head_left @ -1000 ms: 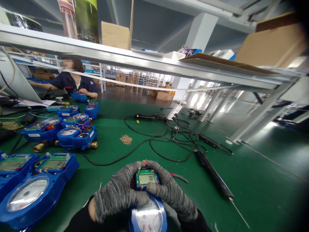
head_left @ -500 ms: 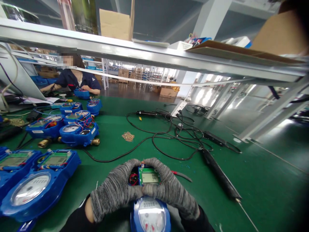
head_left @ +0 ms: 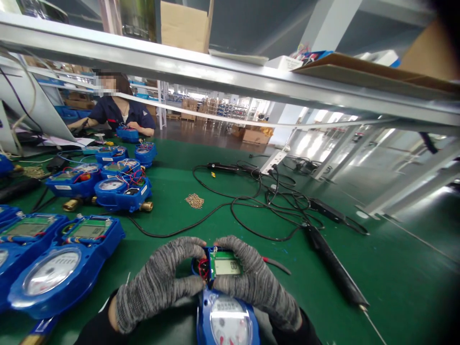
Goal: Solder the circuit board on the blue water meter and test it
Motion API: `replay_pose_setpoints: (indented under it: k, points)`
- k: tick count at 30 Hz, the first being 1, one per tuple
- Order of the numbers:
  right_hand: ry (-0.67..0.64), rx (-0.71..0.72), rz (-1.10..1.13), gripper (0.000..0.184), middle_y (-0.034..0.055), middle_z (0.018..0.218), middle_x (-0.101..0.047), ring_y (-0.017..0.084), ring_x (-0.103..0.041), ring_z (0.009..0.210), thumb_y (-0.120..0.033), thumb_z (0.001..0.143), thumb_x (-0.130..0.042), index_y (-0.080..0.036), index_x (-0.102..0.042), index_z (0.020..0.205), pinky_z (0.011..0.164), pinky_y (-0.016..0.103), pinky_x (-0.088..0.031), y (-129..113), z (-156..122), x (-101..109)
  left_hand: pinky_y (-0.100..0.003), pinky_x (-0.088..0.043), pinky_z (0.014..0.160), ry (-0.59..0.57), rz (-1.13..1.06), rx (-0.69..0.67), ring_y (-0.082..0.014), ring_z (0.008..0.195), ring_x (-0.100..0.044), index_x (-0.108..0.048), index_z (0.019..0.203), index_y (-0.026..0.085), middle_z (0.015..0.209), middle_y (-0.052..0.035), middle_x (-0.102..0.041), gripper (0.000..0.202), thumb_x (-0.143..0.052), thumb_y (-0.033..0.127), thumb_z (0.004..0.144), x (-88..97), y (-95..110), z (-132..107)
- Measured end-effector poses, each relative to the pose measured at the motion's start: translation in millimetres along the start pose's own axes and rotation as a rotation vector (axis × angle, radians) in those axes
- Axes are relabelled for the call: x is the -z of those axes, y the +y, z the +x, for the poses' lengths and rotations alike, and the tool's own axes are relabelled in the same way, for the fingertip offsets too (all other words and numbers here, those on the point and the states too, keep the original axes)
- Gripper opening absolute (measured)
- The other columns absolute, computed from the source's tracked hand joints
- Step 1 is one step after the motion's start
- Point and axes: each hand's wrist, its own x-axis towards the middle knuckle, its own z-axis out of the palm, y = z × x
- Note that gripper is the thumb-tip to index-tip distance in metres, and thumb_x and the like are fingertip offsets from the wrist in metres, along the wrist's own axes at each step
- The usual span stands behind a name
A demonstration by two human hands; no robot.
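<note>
A blue water meter (head_left: 226, 316) with a round dial lies near the bottom edge on the green bench mat (head_left: 172, 191). Its upper part holds a small green display board (head_left: 225, 264) with red wires at its left. My left hand (head_left: 158, 283), in a grey knit glove, curls round the left side of that board, fingertips at its top edge. The gloved right hand (head_left: 257, 282) wraps the right side, thumb and fingers pressed on the board.
Several more blue meters (head_left: 61, 268) lie at the left, others (head_left: 122, 191) farther back. A co-worker (head_left: 120, 112) sits at the far left handling another. Black cables (head_left: 258, 201), a black screwdriver tool (head_left: 334, 268), a screw pile (head_left: 194, 201) and a metal shelf (head_left: 215, 72) overhead.
The view has shifted slightly, so meter and hands sit lower and a little right in the picture. Both hands keep their hold on the display board; fingers moved only a little.
</note>
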Motion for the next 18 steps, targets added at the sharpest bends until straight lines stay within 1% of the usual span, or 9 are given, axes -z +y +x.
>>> replay_pose_setpoints:
  k: [3, 5, 7, 8, 11, 12, 14, 17, 18]
  points:
    - [-0.035, -0.044, 0.018, 0.057, 0.0037, 0.113, -0.068, 0.030, -0.065, 0.100, -0.061, 0.080, -0.087, -0.030, -0.065, 0.122, 0.084, 0.042, -0.055, 0.3, 0.0, 0.2, -0.037, -0.051, 0.110, 0.059, 0.064, -0.130, -0.0217, 0.124, -0.062, -0.068, 0.117, 0.027, 0.133, -0.0048, -0.066, 0.034, -0.077, 0.033, 0.085, -6.8, -2.3, 0.1]
    - [-0.051, -0.064, 0.031, 0.060, 0.0048, 0.115, -0.067, 0.031, -0.065, 0.100, -0.064, 0.079, -0.087, -0.030, -0.065, 0.124, 0.085, 0.043, -0.056, 1.3, -0.7, 0.2, -0.036, -0.051, 0.110, 0.079, 0.084, -0.209, -0.0205, 0.126, -0.062, -0.065, 0.123, 0.028, 0.136, -0.0046, -0.065, 0.039, -0.076, 0.032, 0.086, -8.9, -0.2, 1.8]
    - [-0.056, -0.069, 0.040, 0.061, 0.0055, 0.115, -0.067, 0.031, -0.065, 0.100, -0.065, 0.079, -0.087, -0.029, -0.065, 0.123, 0.084, 0.043, -0.056, 1.4, -0.6, 0.0, -0.033, -0.052, 0.109, 0.078, 0.087, -0.250, -0.0196, 0.126, -0.062, -0.064, 0.123, 0.028, 0.137, -0.0045, -0.064, 0.041, -0.077, 0.032, 0.085, -9.5, 3.2, 3.9]
    - [-0.055, -0.071, 0.045, 0.060, 0.0055, 0.114, -0.067, 0.031, -0.065, 0.099, -0.064, 0.079, -0.087, -0.028, -0.066, 0.122, 0.083, 0.043, -0.056, 0.7, -0.2, -0.1, -0.032, -0.053, 0.107, 0.078, 0.086, -0.252, -0.0190, 0.124, -0.063, -0.066, 0.119, 0.027, 0.134, -0.0043, -0.066, 0.036, -0.077, 0.031, 0.085, -9.7, 4.9, 5.0]
    - [-0.039, -0.103, 0.054, 0.056, 0.0047, 0.110, -0.068, 0.030, -0.066, 0.095, -0.056, 0.076, -0.091, -0.028, -0.067, 0.118, 0.081, 0.041, -0.056, -2.6, 1.2, -1.0, -0.029, -0.056, 0.100, 0.133, 0.085, -0.203, -0.0159, 0.111, -0.068, -0.071, 0.100, 0.023, 0.117, -0.0027, -0.073, 0.010, -0.069, 0.025, 0.091, -11.4, 8.3, 7.7]
    - [-0.036, -0.125, 0.058, 0.055, 0.0045, 0.109, -0.069, 0.029, -0.067, 0.095, -0.053, 0.075, -0.092, -0.027, -0.067, 0.117, 0.080, 0.040, -0.056, -3.4, 1.3, -1.6, -0.028, -0.056, 0.098, 0.159, 0.087, -0.172, -0.0151, 0.106, -0.069, -0.071, 0.095, 0.023, 0.112, -0.0021, -0.074, 0.006, -0.067, 0.022, 0.092, -12.6, 8.7, 8.3]
    - [-0.035, -0.168, 0.072, 0.055, 0.0040, 0.109, -0.068, 0.029, -0.067, 0.094, -0.047, 0.073, -0.092, -0.027, -0.067, 0.117, 0.080, 0.040, -0.056, -3.4, 0.3, -3.1, -0.028, -0.057, 0.095, 0.206, 0.085, -0.110, -0.0145, 0.101, -0.070, -0.071, 0.089, 0.021, 0.106, -0.0014, -0.075, 0.007, -0.065, 0.019, 0.091, -15.7, 8.4, 8.7]
    - [-0.037, -0.207, 0.074, 0.058, 0.0027, 0.110, -0.067, 0.028, -0.066, 0.096, -0.043, 0.071, -0.093, -0.028, -0.065, 0.119, 0.082, 0.040, -0.056, -0.3, -2.7, -5.1, -0.032, -0.057, 0.095, 0.231, 0.058, -0.017, -0.0165, 0.099, -0.070, -0.070, 0.085, 0.021, 0.104, -0.0019, -0.074, 0.008, -0.064, 0.022, 0.090, -20.1, 5.1, 7.2]
    - [-0.038, -0.210, 0.071, 0.058, 0.0022, 0.111, -0.067, 0.028, -0.066, 0.096, -0.042, 0.071, -0.094, -0.028, -0.065, 0.120, 0.082, 0.039, -0.056, 0.9, -3.7, -5.3, -0.033, -0.057, 0.094, 0.232, 0.054, 0.015, -0.0175, 0.100, -0.070, -0.069, 0.086, 0.021, 0.104, -0.0023, -0.074, 0.007, -0.064, 0.024, 0.090, -21.0, 3.3, 6.4]
